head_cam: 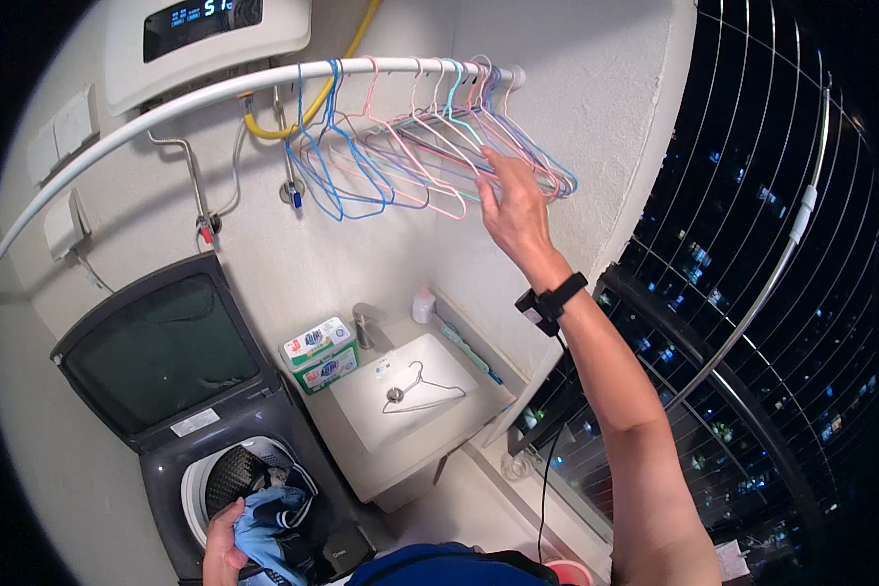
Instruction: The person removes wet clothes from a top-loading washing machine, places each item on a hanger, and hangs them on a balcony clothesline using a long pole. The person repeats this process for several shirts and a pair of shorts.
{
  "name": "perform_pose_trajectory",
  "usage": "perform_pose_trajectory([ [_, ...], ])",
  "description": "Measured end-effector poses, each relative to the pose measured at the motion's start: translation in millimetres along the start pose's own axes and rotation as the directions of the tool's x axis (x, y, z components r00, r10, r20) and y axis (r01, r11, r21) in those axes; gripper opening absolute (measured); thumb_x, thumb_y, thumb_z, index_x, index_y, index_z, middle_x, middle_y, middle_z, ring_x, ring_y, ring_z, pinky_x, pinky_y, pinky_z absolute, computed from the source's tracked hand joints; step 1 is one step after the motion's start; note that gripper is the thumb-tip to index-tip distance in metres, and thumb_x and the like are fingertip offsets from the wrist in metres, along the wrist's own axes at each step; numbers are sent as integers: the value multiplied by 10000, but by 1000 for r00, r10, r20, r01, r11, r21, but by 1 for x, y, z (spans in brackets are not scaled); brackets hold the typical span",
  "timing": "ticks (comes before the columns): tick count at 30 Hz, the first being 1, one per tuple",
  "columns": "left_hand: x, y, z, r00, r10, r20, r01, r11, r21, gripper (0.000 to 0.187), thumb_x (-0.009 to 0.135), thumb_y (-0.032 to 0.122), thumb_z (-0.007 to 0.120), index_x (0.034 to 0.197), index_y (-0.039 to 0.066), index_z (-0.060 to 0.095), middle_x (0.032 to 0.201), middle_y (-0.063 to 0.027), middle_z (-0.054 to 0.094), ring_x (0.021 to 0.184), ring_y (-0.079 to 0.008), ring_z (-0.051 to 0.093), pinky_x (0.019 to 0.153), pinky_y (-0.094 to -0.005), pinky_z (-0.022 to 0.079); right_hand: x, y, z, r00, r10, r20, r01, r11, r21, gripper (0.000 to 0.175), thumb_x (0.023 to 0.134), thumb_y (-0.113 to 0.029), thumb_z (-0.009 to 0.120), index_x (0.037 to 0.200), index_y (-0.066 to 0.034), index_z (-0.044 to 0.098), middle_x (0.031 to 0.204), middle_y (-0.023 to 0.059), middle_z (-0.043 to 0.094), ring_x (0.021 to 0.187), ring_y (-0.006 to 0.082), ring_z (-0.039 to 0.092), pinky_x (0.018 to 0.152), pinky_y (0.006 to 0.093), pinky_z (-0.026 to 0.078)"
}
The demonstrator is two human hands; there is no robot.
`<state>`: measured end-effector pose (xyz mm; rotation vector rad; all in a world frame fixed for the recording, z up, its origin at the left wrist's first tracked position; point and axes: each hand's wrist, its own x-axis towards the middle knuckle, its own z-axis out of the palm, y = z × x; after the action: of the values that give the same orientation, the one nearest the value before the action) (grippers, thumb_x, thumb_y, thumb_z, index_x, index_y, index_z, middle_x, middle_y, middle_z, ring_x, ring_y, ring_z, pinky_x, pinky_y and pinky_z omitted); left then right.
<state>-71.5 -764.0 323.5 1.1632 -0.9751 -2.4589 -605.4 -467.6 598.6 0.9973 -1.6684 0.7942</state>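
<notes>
My right hand is raised to the row of plastic and wire clothes hangers on the white rail; its thumb and fingertips are at a white hanger, and whether they grip it is unclear. Low at the left, my left hand holds a light blue and dark garment at the mouth of the top-loading washing machine. Some cloth lies at or inside the machine's opening, below the raised lid. The steel drum shows beside it.
A wire hanger lies in the white sink. Stacked soap packs, a faucet, a bottle and a brush stand or lie around it. Above is a water heater; a barred window opening is at right.
</notes>
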Motion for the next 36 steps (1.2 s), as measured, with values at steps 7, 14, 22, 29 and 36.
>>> perform_pose_trajectory([
  [7,-47,-7,14,992,126,16,-117,854,506,652,701,-147,817,1301,28,630,1093,-90,707,924,-229,723,869,-388,604,18,20,37,994,-106,-32,101,986,-132,457,870,-134,807,1292,-9,682,997,193,652,980,373,644,840,473,525],
  [14,-67,-33,27,740,600,305,-443,94,892,165,803,-33,710,966,-13,717,790,-134,698,798,-219,677,792,-340,550,22,47,61,948,77,309,-43,993,-114,305,930,-217,754,1068,53,725,1010,323,697,861,494,712,752,559,566],
  [22,-67,-19,26,643,734,218,-355,33,934,200,926,117,733,878,-60,651,770,-221,611,753,-333,643,710,-427,486,29,39,59,954,171,248,-154,984,-88,275,995,-209,688,1072,50,741,993,313,679,953,492,699,804,565,570],
  [29,-83,7,55,490,827,277,-479,-10,878,278,984,180,702,876,-60,614,824,-201,578,759,-303,551,709,-421,442,31,33,23,998,13,65,-13,1000,-1,225,1016,-181,680,1020,37,735,940,245,638,919,432,653,836,503,532],
  [36,-109,46,102,461,876,142,-563,165,810,275,1068,261,649,1049,-9,696,982,-20,623,924,-112,555,845,-281,461,-63,4,-33,970,168,175,-224,898,378,311,1060,-232,657,1271,-24,749,1168,164,729,1019,284,684,893,394,538],
])
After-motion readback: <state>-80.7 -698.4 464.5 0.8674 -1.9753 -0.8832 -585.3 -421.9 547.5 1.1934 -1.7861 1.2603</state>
